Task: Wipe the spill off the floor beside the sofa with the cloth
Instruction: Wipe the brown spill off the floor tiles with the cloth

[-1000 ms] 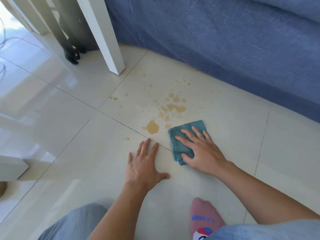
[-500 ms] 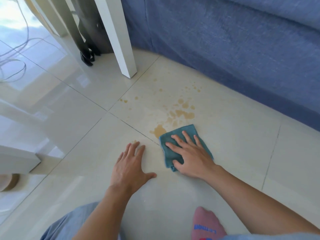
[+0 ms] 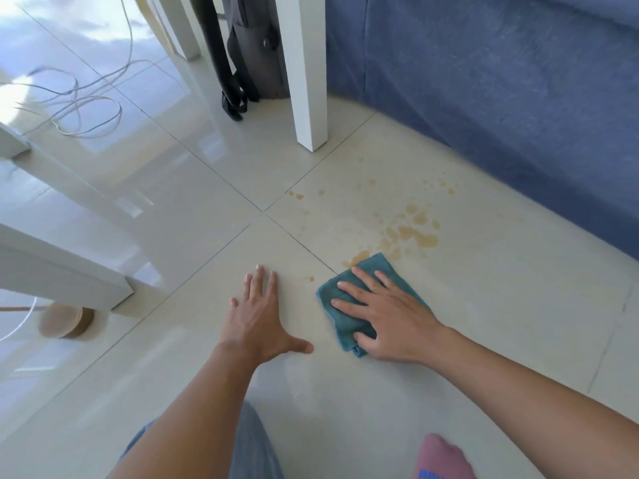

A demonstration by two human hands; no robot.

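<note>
I note a glossy tiled floor [image 3: 484,305], blue sofa [image 3: 501,98] behind. Brown spill [image 3: 411,233] lies beside it. Right hand [image 3: 387,312] presses flat on the cloth [image 3: 370,271], touching the spill's near edge; left hand [image 3: 259,319] flat, empty.

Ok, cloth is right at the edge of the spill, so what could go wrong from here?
The folded cloth is small next to the spill, so one pass may only smear it across the tile. Droplets lie scattered toward the white table leg and the blue sofa; they could easily be missed or pushed onto the fabric. The left hand braces flat on glossy floor near a stray drop and might slip.
</note>
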